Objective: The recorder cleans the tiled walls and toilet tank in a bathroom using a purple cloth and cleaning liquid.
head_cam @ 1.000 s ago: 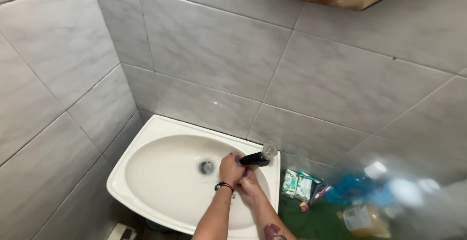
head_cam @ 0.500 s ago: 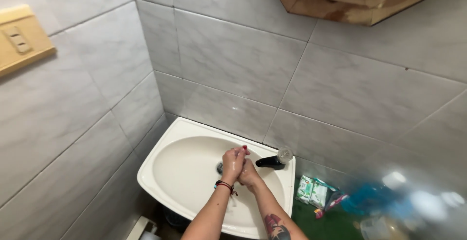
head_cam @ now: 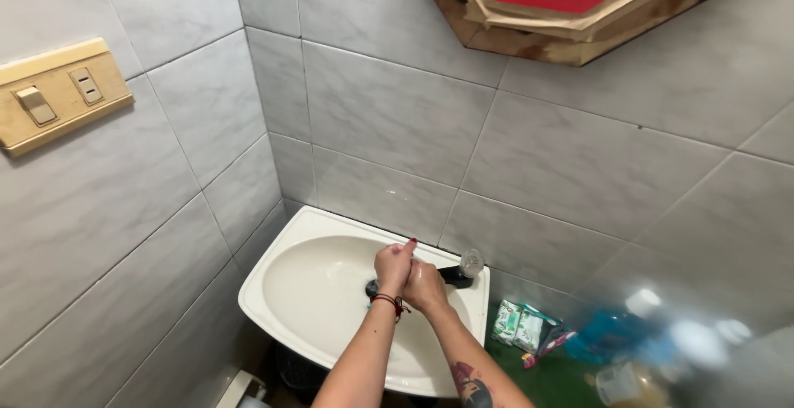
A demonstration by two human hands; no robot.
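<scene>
Right now your left hand [head_cam: 394, 266] and right hand [head_cam: 425, 285] are pressed together over the sink [head_cam: 285, 247], palm against palm, just beside the black tap [head_cam: 455, 275] with its clear knob [head_cam: 471, 261]. Your left fingers [head_cam: 405, 248] are curled over the right hand, and the right fingers are folded under the left; neither hand holds any object that shows, only the other hand. Whether water is running you cannot tell from this view, since your hands cover the spout end. The drain [head_cam: 372, 287] sits just behind your left wrist, partly hidden by it, and a beaded bracelet [head_cam: 384, 300] rides on that wrist. To your right, on a green counter [head_cam: 546, 375], lie small green-and-white packets [head_cam: 519, 325], near a blurred blue bottle [head_cam: 608, 333]; a beige switch plate [head_cam: 54, 93] is on the left wall, well apart from the basin. As for what could go wrong: your hands sit toward the sink's right edge, so wet rubbing there may well fling drops onto the packets and the counter. Your knuckles are close to the tap, and a wide stroke could knock them against it. The bracelet will likely get soaked if the wrist dips lower. Wet hands reaching toward the switch plate would be a hazard.
</scene>
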